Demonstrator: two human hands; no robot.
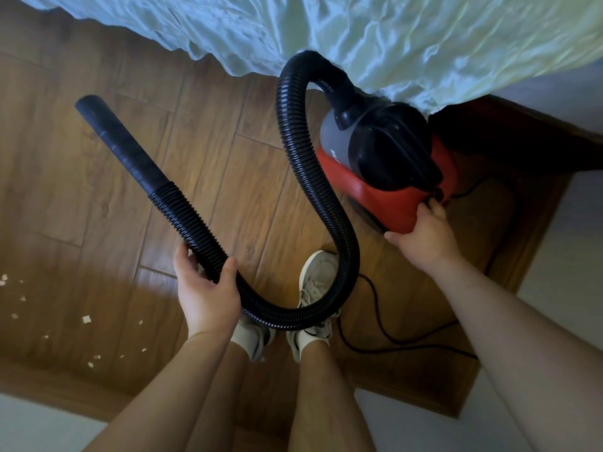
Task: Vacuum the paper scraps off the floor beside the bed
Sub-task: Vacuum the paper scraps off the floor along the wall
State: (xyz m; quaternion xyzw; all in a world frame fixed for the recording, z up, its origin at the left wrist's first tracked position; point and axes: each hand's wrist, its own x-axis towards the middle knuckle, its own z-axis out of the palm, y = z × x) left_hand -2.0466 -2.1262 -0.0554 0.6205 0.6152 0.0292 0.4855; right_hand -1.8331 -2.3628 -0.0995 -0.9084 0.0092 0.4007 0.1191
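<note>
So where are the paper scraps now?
Head view: the paper scraps lie scattered on the wood floor at lower left, left of the left hand gripping the hose, far from the red vacuum the right hand touches.

Plank floor and a draped bed around our grip

Beyond our left hand [208, 295] we see a floor [98, 197] of warm brown wood planks, glossy, with a pale sheen of light just left of that grip. Farther ahead, a bed [489, 37] wears a crumpled, shiny pale-green cover [228, 37]. Past our right hand [424, 236] a dark wooden base [522, 135] shows beneath it. To the right are white surfaces [571, 256]; wall or furniture, we cannot tell.
</note>
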